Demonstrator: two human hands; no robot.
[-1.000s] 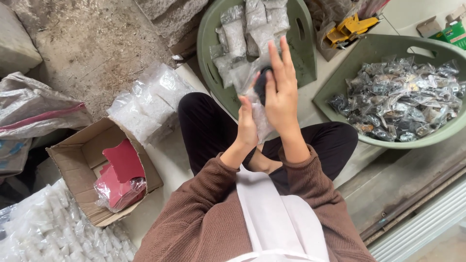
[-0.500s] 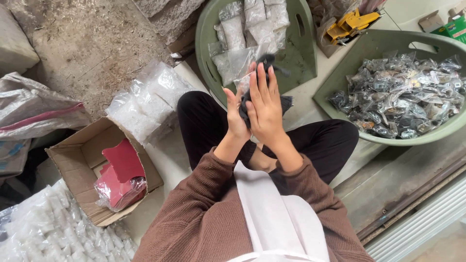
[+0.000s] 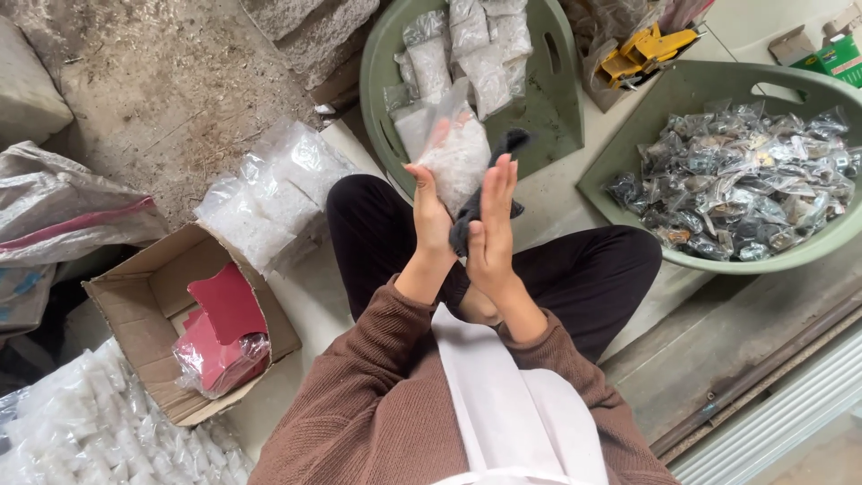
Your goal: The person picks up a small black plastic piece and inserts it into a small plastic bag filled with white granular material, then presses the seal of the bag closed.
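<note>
Head view: the left hand [image 3: 429,211] and right hand [image 3: 489,229] were raised in front of the seated person, above the lap, palms facing each other. Between them sat a clear bag [image 3: 458,148] of white contents and a dark item [image 3: 503,153], kind not discernible. The fingers of both hands were held straight and close together, pressing flat against the bag and dark item rather than pinching. The bag appeared light, soft and slick; in my judgement it would slip under a flat press and is better taken by its upper film edge. The dark item looked limp, possibly cloth or rubber. Counted: two green tubs, the near tub [image 3: 539,108] holding roughly seven similar white bags, the far tub [image 3: 709,99] holding a heap of clear packets with dark contents, too many to count. One open carton [image 3: 135,305] held red cards. One yellow tool [image 3: 642,54] lay beyond. Bundles of white packets [image 3: 269,198] lay on the floor to the left, number uncertain.
</note>
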